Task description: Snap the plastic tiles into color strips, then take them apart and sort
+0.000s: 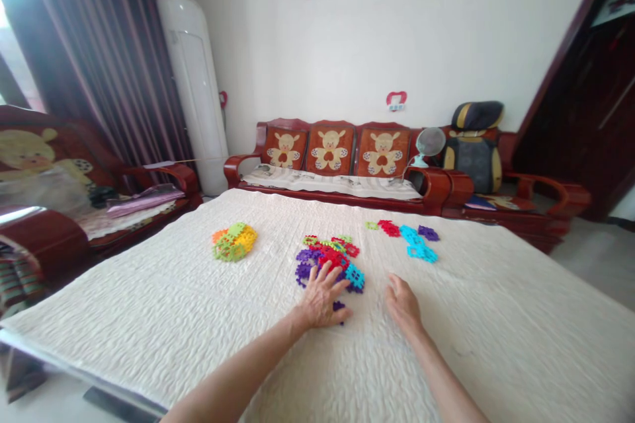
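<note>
My left hand (323,296) lies with its fingers spread over the near side of a mixed pile of plastic interlocking blocks (332,256). Red, purple, green and blue pieces make up this pile, and the hand hides part of it. One purple block (338,306) shows between thumb and forefinger. Just right of the pile, my right hand (403,301) rests at the cloth with its fingers loosely extended, and I see nothing in it. Beyond it are light-blue blocks (419,244), red blocks (388,229), a purple group (428,232) and a small green block (372,225).
A heap of yellow, orange and green blocks (235,242) sits on the left of the table, on a quilted cream cloth (163,291). Behind the table stand a wooden sofa (243,165) and a small fan (430,143). A wooden armchair (183,178) is at the left.
</note>
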A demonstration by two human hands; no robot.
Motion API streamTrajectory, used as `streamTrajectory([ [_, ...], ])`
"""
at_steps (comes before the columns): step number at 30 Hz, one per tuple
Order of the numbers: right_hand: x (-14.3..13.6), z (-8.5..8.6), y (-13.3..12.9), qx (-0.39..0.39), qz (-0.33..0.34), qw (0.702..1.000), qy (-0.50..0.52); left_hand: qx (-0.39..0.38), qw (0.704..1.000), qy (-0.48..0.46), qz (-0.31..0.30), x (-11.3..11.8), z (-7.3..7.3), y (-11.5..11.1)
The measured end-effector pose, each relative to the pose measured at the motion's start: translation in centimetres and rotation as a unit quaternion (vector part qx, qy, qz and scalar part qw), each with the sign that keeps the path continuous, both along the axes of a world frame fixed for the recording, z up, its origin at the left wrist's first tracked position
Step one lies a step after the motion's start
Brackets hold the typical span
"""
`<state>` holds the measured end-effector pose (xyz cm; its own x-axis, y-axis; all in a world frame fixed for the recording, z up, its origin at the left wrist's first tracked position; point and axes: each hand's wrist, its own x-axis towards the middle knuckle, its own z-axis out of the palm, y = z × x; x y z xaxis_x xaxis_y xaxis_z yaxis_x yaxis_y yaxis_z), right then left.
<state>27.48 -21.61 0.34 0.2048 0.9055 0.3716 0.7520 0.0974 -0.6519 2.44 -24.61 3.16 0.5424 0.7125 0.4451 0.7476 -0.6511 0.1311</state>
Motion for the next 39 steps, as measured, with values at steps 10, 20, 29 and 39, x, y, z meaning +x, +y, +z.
streamTrajectory([
  [10, 1.1, -1.8, -1.4, 0.066, 0.014, 0.996, -0.05, 0.035, 0.995, 0.088, 0.012, 2.4, 2.0, 2.3],
  [20, 0.7, -1.5, -1.4, 0.08, 0.023, 0.994, -0.076, 0.04, 0.994, 0.099, -0.016, 3.2, 1.0, 5.3],
  [29, 0.5, -1.8, -1.2, 0.099, 0.022, 0.989, -0.109, -0.06, 0.977, 0.049, 0.201, -6.2, 3.1, 8.5],
  [39, 0.1, -1.7, -1.5, 0.093, 0.019, 0.987, -0.131, -0.034, 0.969, 0.011, 0.245, -5.2, 6.3, 9.9],
])
